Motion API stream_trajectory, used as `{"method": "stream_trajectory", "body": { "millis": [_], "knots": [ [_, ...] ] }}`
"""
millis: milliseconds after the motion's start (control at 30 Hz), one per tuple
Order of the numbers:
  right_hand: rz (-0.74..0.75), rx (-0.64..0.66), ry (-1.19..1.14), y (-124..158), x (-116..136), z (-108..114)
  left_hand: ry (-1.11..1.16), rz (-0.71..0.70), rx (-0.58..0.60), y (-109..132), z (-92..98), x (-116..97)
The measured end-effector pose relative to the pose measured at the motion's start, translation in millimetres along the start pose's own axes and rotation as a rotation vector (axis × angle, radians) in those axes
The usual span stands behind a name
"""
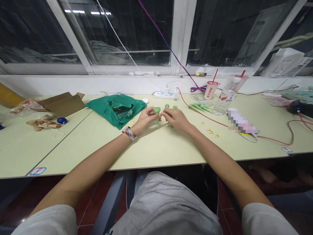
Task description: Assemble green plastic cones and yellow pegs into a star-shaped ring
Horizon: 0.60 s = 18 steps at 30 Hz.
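Two bare hands close together over a pale green table, near its middle. Left hand pinches a green plastic spike by its wide top, tip pointing down. Right hand just beside it, fingers pressed together at the spike's top; can't tell whether they pinch anything small there. Two green plastic pieces stand just past the hands, small yellow bits lie by the right hand, more further right. Green spikes lie together near a clear water bottle and a paper cup with red straw. Red wire runs across the table right of the hands. Left side: crumpled green plastic bag, open cardboard box. White power strip against the wall behind. Colourful band on left wrist
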State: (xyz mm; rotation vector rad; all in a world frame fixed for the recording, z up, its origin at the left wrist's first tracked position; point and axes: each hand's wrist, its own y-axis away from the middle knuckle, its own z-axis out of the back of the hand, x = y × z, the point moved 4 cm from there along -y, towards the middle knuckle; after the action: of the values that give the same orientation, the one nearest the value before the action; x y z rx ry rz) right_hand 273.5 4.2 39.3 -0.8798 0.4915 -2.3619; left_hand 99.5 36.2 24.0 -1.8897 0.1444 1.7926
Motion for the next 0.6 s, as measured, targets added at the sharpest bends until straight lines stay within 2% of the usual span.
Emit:
{"method": "stream_trajectory", "body": {
  "millis": [100, 200, 400, 600],
  "knots": [
    [-0.027, -0.015, 0.029, 0.2, -1.1, -0.1, 0.016, 0.005, 0.0, -0.3, -0.3, 1.0],
    [0.012, -0.047, 0.018, -0.2, -0.4, 0.4, 0.035, 0.024, -0.001, 0.0, -0.5, 2.7],
    [-0.041, -0.018, -0.003, -1.5, -3.3, -0.3, 0.016, 0.025, 0.003, 0.5, -1.3, 3.8],
    [0.019, -0.035, 0.05, -1.5, -0.4, -0.3, 0.065, 0.029, -0.012, -2.5, 2.6, 10.0]
  ]
}}
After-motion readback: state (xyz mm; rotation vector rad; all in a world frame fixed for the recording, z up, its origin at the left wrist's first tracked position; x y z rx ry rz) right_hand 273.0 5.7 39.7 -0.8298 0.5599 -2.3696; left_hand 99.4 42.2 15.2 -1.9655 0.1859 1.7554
